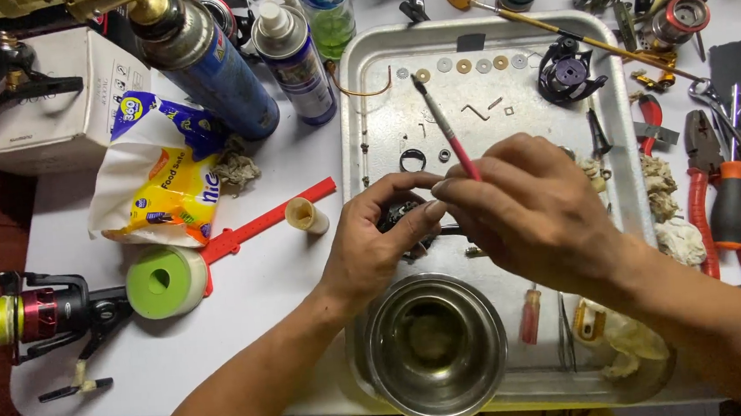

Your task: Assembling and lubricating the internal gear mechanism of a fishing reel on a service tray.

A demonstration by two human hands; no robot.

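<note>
Near the middle of the frame, over a metal tray (617, 130), the left hand (377, 242) cups a small dark reel part (399, 217), its fingers curled around it from the left and below. Most of the part is hidden between the two hands, so its exact shape cannot be made out. The right hand (532, 214) pinches a thin red-handled brush (449, 131) close to its lower end, fingers clenched on the shaft, and the handle slants up and left across the tray. The bristle end is out of sight where the hands meet.

The reel part looks small, rigid and light, probably greasy and so slippery; cradling it by its outer edges in the curled fingers seems the safest grip. The brush is slim, stiff and very light, best held low on the shaft like a pen for control.

Just below the hands a steel bowl (437, 347) sits on the near end of the tray. Washers (463, 66) lie in a row near the tray's top edge, beside a black and purple spool housing (564, 73). Spray cans (204, 67) stand at upper left, pliers (706, 184) lie at the right, and a red and black fishing reel (43, 313) rests on the tabletop (279, 266) at lower left
</note>
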